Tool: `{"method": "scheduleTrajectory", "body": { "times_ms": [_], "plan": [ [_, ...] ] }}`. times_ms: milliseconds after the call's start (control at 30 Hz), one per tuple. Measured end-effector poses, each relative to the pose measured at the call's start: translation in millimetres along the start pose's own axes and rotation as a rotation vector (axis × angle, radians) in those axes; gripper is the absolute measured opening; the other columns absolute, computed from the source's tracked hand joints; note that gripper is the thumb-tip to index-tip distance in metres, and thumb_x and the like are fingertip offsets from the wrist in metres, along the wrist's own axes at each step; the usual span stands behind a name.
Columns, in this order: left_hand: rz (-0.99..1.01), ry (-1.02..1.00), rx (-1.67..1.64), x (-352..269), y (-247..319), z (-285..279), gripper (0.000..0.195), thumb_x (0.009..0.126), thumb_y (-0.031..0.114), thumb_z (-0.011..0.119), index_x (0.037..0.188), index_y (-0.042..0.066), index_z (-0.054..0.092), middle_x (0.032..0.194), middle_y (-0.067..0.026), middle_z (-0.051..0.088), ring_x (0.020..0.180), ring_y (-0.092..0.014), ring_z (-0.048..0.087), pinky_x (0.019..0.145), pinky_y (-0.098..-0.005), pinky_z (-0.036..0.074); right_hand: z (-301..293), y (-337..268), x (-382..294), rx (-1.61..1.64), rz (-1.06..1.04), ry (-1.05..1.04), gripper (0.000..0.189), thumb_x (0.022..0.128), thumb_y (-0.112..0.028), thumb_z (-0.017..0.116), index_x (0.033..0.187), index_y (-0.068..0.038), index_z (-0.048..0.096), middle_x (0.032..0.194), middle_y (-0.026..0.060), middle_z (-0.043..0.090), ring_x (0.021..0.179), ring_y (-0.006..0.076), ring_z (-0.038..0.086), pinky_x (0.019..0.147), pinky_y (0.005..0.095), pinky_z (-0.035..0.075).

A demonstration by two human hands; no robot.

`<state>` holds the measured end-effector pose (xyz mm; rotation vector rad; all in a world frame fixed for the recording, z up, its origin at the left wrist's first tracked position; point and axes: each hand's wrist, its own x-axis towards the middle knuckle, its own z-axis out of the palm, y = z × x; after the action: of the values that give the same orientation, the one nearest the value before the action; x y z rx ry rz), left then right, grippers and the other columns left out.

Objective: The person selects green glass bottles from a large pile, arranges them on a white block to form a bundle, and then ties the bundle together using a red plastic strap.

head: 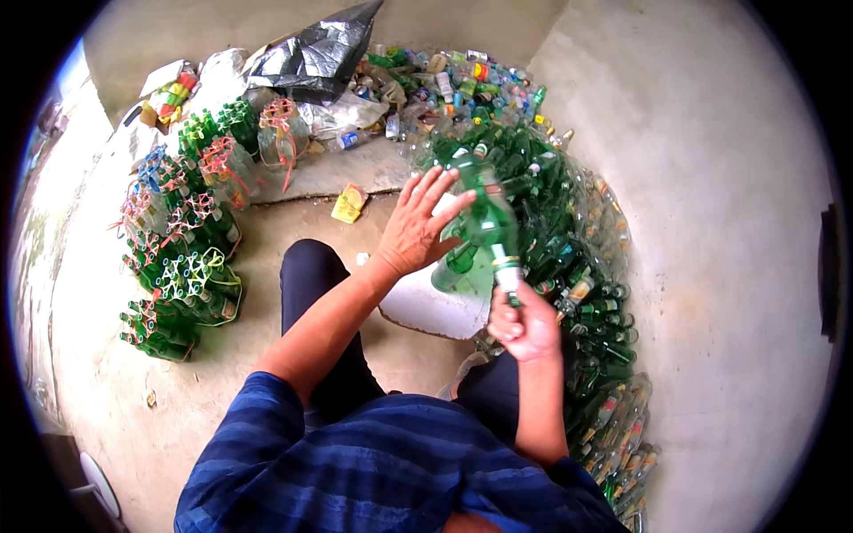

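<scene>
My right hand (526, 326) grips a green glass bottle (492, 223) by its neck. The bottle slants up and away from me, its far end blurred, and a pale label wraps the neck. My left hand (421, 226) is spread flat beside the bottle's body, fingers apart and holding nothing; whether a fingertip touches the glass I cannot tell. Under my hands lies a white board (426, 310) between my knees. On it stands another green bottle (455, 268), partly hidden by my left thumb and the held bottle.
Loose green bottles (533, 180) are heaped on the right, with clear bottles (616, 433) along the wall. Tied bundles of bottles (193, 286) stand on the left. Mixed plastic bottles (460, 86) and a black plastic sheet (310, 60) lie at the back. A yellow packet (350, 203) lies on the floor.
</scene>
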<state>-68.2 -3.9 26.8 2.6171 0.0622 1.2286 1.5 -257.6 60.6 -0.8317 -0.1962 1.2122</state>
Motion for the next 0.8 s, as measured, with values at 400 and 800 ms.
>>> {"method": "scheduleTrajectory", "body": {
  "times_ms": [400,800],
  "plan": [
    [-0.441,-0.031,-0.233,-30,-44,19,0.07,0.062,0.02,0.085,0.124,0.006,0.057,0.118,-0.0138,0.064,0.108,-0.033,0.064,0.094,-0.0416,0.052,17,-37,55,-0.503,-0.196,0.082,0.047,0.102,-0.048,0.048,0.099,-0.004,0.064,0.066,-0.0018,0.057,0.047,0.005,0.047,0.039,0.0197,0.034],
    [-0.662,-0.438,-0.642,75,-131,81,0.095,0.058,0.023,0.091,0.139,0.001,0.048,0.102,-0.0142,0.071,0.086,-0.021,0.069,0.077,-0.0342,0.055,-259,-125,114,-0.341,-0.297,0.634,0.015,0.094,-0.023,0.064,0.089,-0.009,0.059,0.068,-0.0029,0.052,0.051,0.008,0.045,0.045,0.0227,0.035]
  ]
}}
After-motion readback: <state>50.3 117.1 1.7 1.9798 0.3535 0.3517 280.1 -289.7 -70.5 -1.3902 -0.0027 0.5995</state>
